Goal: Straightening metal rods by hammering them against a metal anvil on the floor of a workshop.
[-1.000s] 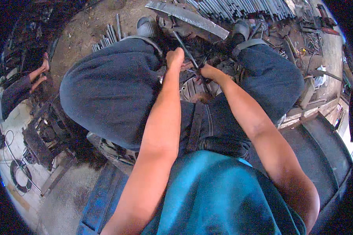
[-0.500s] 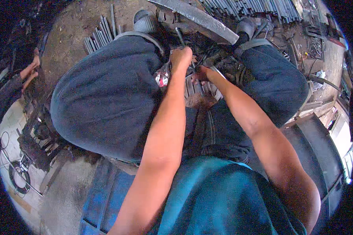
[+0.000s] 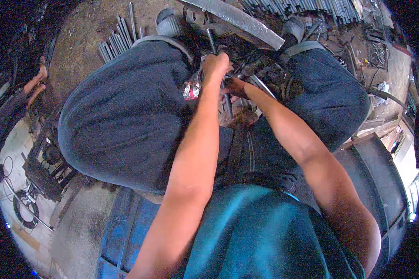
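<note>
Between my knees, my left hand is closed round a dark metal rod, whose upper end sticks out beyond the fist. Nearer to me, my right hand has its fingers curled at a lower rod section. Both sections line up and look like one rod, though the hands hide the join. Just beyond my right wrist lies a bright metal strip. A crumpled silver and red wrapper is left of my left forearm.
A thick metal bar slants across beyond my hands. Cut rods lie in a small bunch at far left and a large pile at far right. Another person's feet show at the left edge. Scrap lies at right.
My right hand has shifted slightly left, and more of the rod shows below it. The rod's upper end has moved slightly away from me. My left hand keeps its grip.
</note>
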The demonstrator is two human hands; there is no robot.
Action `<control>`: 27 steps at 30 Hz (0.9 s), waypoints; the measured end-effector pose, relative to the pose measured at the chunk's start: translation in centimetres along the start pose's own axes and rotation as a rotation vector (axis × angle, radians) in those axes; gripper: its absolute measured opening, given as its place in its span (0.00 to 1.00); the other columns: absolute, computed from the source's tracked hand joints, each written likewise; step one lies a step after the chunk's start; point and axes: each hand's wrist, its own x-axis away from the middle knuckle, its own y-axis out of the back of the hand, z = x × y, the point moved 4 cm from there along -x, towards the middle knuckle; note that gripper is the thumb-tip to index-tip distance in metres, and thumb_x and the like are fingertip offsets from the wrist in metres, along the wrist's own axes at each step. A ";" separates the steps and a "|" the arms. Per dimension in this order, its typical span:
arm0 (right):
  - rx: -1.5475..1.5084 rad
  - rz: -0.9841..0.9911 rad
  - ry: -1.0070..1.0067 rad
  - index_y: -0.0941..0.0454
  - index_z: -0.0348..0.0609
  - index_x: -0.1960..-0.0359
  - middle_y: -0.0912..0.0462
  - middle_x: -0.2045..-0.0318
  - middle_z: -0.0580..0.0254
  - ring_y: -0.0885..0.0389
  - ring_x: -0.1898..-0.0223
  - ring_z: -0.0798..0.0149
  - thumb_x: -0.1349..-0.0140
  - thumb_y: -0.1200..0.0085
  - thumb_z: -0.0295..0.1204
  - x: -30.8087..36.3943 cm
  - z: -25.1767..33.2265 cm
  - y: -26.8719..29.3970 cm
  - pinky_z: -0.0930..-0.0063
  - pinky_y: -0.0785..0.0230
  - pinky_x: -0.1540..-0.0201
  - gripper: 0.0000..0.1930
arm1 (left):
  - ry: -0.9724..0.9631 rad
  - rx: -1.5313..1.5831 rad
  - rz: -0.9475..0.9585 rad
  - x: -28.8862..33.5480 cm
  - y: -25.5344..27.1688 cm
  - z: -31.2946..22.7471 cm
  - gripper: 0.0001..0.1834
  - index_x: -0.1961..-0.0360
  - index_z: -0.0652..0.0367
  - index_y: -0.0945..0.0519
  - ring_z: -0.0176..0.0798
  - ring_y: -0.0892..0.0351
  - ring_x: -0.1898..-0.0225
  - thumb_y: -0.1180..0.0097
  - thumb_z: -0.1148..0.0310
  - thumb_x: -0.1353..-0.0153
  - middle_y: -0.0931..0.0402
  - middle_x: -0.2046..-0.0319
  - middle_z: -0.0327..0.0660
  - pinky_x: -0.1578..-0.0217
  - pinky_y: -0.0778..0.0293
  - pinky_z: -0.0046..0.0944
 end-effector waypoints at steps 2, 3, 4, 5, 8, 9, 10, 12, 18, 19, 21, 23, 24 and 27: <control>0.121 -0.130 -0.143 0.28 0.47 0.58 0.18 0.67 0.61 0.20 0.64 0.66 0.44 0.46 0.37 0.8 -0.8 1.6 0.63 0.27 0.68 0.15 | 0.001 0.054 0.023 0.9 -0.8 -0.9 0.22 0.76 0.76 0.22 0.58 0.20 0.65 0.58 0.62 0.54 0.22 0.73 0.61 0.56 0.28 0.45; 0.124 -0.117 -0.136 0.28 0.47 0.58 0.18 0.67 0.61 0.20 0.64 0.66 0.44 0.46 0.37 0.5 0.1 0.8 0.63 0.27 0.68 0.15 | 0.001 0.052 0.009 -0.1 -0.4 0.2 0.22 0.76 0.76 0.22 0.58 0.20 0.65 0.58 0.62 0.54 0.22 0.73 0.61 0.56 0.28 0.45; 0.064 -0.177 -0.125 0.28 0.46 0.58 0.18 0.67 0.59 0.20 0.63 0.65 0.48 0.43 0.36 0.4 1.0 0.3 0.61 0.28 0.67 0.17 | -0.041 0.017 -0.047 -1.9 -0.1 1.6 0.23 0.75 0.76 0.22 0.58 0.20 0.65 0.58 0.62 0.54 0.22 0.74 0.62 0.57 0.28 0.45; 0.004 -0.235 -0.117 0.28 0.45 0.58 0.18 0.66 0.58 0.20 0.63 0.64 0.52 0.40 0.35 0.3 1.7 -0.3 0.58 0.28 0.65 0.19 | -0.079 -0.017 -0.104 -3.4 0.3 3.0 0.23 0.75 0.77 0.22 0.57 0.20 0.65 0.58 0.62 0.53 0.22 0.74 0.62 0.57 0.28 0.45; 1.121 -0.393 -0.029 0.29 0.42 0.55 0.19 0.64 0.54 0.21 0.63 0.59 0.54 0.38 0.32 -0.1 2.0 2.4 0.56 0.29 0.62 0.23 | -0.072 0.068 -0.129 -5.4 -0.6 3.5 0.23 0.74 0.78 0.23 0.60 0.21 0.64 0.58 0.62 0.53 0.23 0.74 0.64 0.56 0.29 0.47; 1.107 -0.396 -0.044 0.29 0.42 0.55 0.19 0.64 0.54 0.21 0.63 0.59 0.54 0.38 0.32 0.0 0.9 2.9 0.56 0.29 0.62 0.23 | -0.063 0.061 -0.113 -4.6 -1.1 3.2 0.23 0.74 0.78 0.23 0.60 0.21 0.64 0.58 0.62 0.53 0.23 0.74 0.64 0.56 0.29 0.47; 0.821 -0.405 -0.146 0.30 0.40 0.54 0.19 0.64 0.53 0.21 0.62 0.57 0.54 0.39 0.31 0.2 -1.2 3.8 0.58 0.29 0.60 0.23 | -0.006 0.105 -0.025 -2.8 -1.8 2.3 0.23 0.74 0.78 0.23 0.60 0.21 0.64 0.58 0.62 0.53 0.23 0.74 0.64 0.56 0.29 0.48; 0.555 -0.369 -0.205 0.30 0.39 0.53 0.19 0.64 0.53 0.22 0.62 0.56 0.53 0.39 0.30 -2.0 -2.3 3.0 0.60 0.29 0.59 0.24 | 0.048 0.152 0.003 -2.2 0.1 2.7 0.24 0.74 0.78 0.23 0.60 0.21 0.64 0.57 0.62 0.54 0.23 0.74 0.65 0.55 0.30 0.48; 0.251 -0.373 0.477 0.28 0.46 0.53 0.21 0.58 0.56 0.23 0.58 0.59 0.48 0.44 0.32 -4.2 -10.3 12.4 0.61 0.30 0.57 0.19 | -0.156 0.049 -0.017 0.0 -2.0 -1.3 0.23 0.75 0.76 0.22 0.52 0.19 0.70 0.57 0.61 0.53 0.22 0.77 0.58 0.61 0.28 0.46; -0.081 -0.301 0.267 0.28 0.48 0.58 0.22 0.61 0.60 0.24 0.58 0.61 0.45 0.49 0.34 -4.5 -11.9 13.1 0.63 0.31 0.56 0.13 | -0.104 0.066 0.024 0.0 -2.1 -1.2 0.22 0.75 0.76 0.22 0.52 0.19 0.70 0.57 0.61 0.53 0.22 0.78 0.57 0.62 0.28 0.46; -0.734 -0.086 -0.180 0.28 0.50 0.69 0.25 0.66 0.67 0.26 0.60 0.64 0.40 0.59 0.39 -6.1 -12.5 10.4 0.68 0.32 0.54 0.10 | -0.029 0.071 0.024 -0.1 -0.6 -0.2 0.22 0.75 0.76 0.22 0.52 0.19 0.71 0.57 0.61 0.53 0.22 0.78 0.57 0.62 0.28 0.46; -0.708 -0.136 -0.203 0.28 0.50 0.68 0.24 0.66 0.66 0.26 0.60 0.63 0.40 0.58 0.38 -6.4 -11.6 8.8 0.67 0.32 0.56 0.09 | -0.095 0.002 -0.011 0.1 -0.1 -0.2 0.23 0.72 0.77 0.23 0.52 0.19 0.71 0.57 0.60 0.50 0.21 0.77 0.57 0.63 0.28 0.46; -0.664 -0.181 -0.213 0.27 0.50 0.67 0.24 0.67 0.65 0.25 0.61 0.62 0.40 0.57 0.37 -6.2 -10.4 8.0 0.66 0.31 0.58 0.08 | -0.090 0.008 -0.031 -0.9 0.3 0.7 0.23 0.72 0.77 0.23 0.52 0.19 0.71 0.57 0.60 0.50 0.21 0.77 0.57 0.63 0.28 0.46; -0.554 -0.361 -0.233 0.25 0.49 0.63 0.22 0.68 0.62 0.23 0.63 0.58 0.41 0.55 0.33 -4.4 -7.5 8.5 0.64 0.29 0.64 0.08 | 0.020 0.114 0.026 -2.6 -0.2 2.0 0.24 0.70 0.77 0.24 0.52 0.19 0.73 0.56 0.60 0.46 0.22 0.77 0.56 0.63 0.28 0.45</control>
